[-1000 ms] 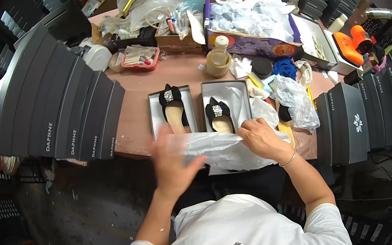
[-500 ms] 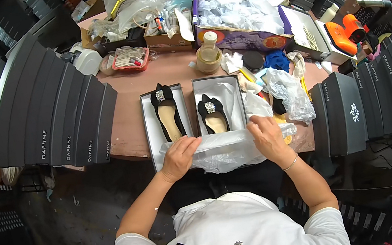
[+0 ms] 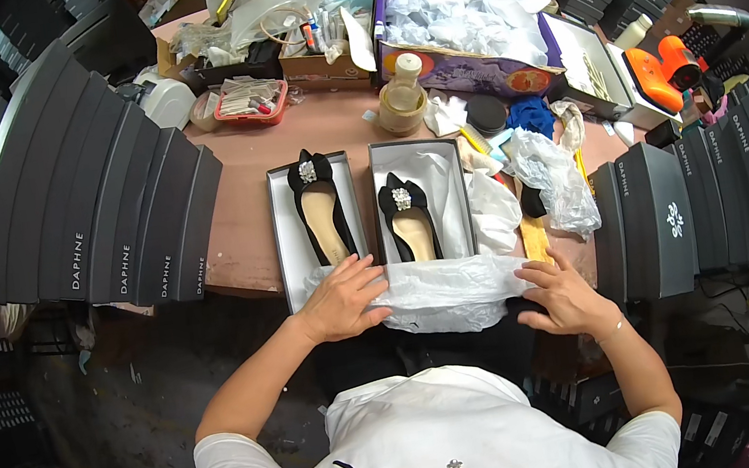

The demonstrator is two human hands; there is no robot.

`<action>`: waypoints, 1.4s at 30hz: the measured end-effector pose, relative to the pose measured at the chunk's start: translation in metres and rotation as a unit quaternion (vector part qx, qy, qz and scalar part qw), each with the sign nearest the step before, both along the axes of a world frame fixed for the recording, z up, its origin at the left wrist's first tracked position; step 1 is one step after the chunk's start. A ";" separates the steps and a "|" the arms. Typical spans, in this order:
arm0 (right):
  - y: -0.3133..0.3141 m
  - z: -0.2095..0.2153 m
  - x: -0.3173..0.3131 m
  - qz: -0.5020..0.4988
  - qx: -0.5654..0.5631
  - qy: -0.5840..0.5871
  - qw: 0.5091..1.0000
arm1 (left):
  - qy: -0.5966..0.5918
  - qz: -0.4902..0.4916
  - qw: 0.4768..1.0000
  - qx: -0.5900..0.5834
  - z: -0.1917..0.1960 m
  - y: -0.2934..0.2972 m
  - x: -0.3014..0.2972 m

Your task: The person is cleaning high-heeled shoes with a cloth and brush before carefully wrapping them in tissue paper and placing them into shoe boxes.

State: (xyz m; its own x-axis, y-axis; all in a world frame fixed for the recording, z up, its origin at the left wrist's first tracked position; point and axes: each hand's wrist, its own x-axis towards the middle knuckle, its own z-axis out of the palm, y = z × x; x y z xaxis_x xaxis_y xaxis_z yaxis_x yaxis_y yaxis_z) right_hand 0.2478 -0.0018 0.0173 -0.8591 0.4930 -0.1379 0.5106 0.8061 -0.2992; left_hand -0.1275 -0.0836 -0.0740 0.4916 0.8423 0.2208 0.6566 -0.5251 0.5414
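Observation:
Two grey shoebox parts lie side by side before me: a left tray (image 3: 287, 246) and a right tray (image 3: 466, 221). In the left one rests a black flat shoe (image 3: 310, 212) with a sparkling stone ornament and a beige insole. Its match, another black shoe (image 3: 397, 223), sits in the right one on white lining paper. Crumpled white tissue paper (image 3: 450, 292) hangs over the near edges. My left hand (image 3: 343, 301) rests on the tissue's left end, fingers spread. At its right end my right hand (image 3: 563, 295) is open, fingertips close to the paper; contact is hard to tell.
Tall stacks of dark shoeboxes stand at left (image 3: 98, 177) and right (image 3: 659, 218). Behind are a glass pump bottle (image 3: 402, 110), a red basket of swabs (image 3: 251, 103) and a purple carton (image 3: 477, 76) of tissue. A crumpled plastic bag (image 3: 554, 180) lies right of the trays.
Both hands have loosened their pinch on the tissue. The right hand moved down and rightward, and the left fingers spread out. The paper now lies lower along the near edge.

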 end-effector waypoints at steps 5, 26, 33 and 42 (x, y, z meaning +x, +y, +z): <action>0.020 0.001 -0.092 -0.064 -0.062 0.196 0.977 | 0.012 0.113 0.993 -0.022 -0.004 0.001 0.007; 0.023 0.005 -0.041 -0.326 -0.214 0.280 0.877 | -0.819 -0.004 0.423 -0.388 -0.029 -0.001 -0.032; 0.021 0.019 -0.069 -0.292 -0.127 0.205 0.925 | -0.793 -0.251 0.298 -0.468 0.010 -0.010 0.010; 0.029 0.001 -0.136 -0.159 -0.092 0.273 0.944 | -0.649 0.000 0.497 -0.576 0.061 -0.030 0.015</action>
